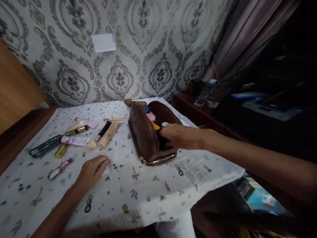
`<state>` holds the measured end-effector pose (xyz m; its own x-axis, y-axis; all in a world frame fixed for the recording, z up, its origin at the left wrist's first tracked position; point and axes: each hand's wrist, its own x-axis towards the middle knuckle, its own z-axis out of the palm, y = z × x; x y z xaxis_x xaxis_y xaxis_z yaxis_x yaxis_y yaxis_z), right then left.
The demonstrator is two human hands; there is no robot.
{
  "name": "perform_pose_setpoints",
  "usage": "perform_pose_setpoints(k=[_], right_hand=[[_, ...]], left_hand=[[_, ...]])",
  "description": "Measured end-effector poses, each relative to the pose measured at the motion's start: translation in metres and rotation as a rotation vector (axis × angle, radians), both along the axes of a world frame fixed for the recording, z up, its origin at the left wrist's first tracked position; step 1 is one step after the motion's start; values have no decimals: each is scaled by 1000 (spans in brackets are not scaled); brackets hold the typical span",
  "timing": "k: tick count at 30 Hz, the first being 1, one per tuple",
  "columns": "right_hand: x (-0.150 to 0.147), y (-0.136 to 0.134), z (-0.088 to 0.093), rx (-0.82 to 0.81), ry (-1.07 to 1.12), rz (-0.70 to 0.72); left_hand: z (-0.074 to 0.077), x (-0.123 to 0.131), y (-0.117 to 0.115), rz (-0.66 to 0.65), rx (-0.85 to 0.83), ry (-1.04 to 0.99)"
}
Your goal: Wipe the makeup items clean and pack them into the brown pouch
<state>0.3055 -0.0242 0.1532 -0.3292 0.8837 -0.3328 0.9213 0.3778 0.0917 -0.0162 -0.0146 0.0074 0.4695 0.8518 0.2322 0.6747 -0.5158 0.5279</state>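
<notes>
A brown leather pouch (143, 135) stands open on the table, with several small cosmetics showing inside it. My right hand (177, 136) reaches into its mouth, fingers curled down inside and hidden, so what they hold cannot be made out. My left hand (91, 172) rests on the patterned tablecloth (138, 191) to the left of the pouch, fingers closed over a small white object (106, 170). Several tubes and lipsticks lie further left, among them a beige tube (109, 134), a black stick (103, 130), a pink-and-white tube (75, 140) and a gold lipstick (60, 150).
A dark green tube (46, 146) and a clear pink gloss (60, 168) lie near the table's left edge. A wooden panel (15, 89) stands at the left. A dark sideboard (198, 112) with a plastic bottle (205, 92) sits at the right. Patterned wallpaper is behind.
</notes>
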Motion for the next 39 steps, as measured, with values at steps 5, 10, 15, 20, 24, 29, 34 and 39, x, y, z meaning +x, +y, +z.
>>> perform_pose_setpoints(k=[5, 10, 15, 20, 24, 29, 34, 39], right_hand=[[-9, 3, 7, -17, 29, -16], [-10, 6, 6, -66, -80, -54], [-5, 9, -3, -15, -35, -89], [-5, 8, -9, 47, -15, -76], [-8, 8, -7, 66, -5, -67], [-11, 8, 2, -13, -35, -81], [-13, 8, 8, -76, -56, -67], [-2, 8, 16, -78, 11, -66]], left_hand=[[0, 0, 1, -18, 0, 0], [-2, -1, 0, -22, 0, 9], [1, 0, 0, -21, -1, -7], [6, 3, -1, -9, -19, -12], [3, 2, 0, 2, -13, -12], [-1, 0, 1, 3, -19, -20], [1, 0, 0, 4, -31, -14], [4, 2, -1, 6, -32, -8]])
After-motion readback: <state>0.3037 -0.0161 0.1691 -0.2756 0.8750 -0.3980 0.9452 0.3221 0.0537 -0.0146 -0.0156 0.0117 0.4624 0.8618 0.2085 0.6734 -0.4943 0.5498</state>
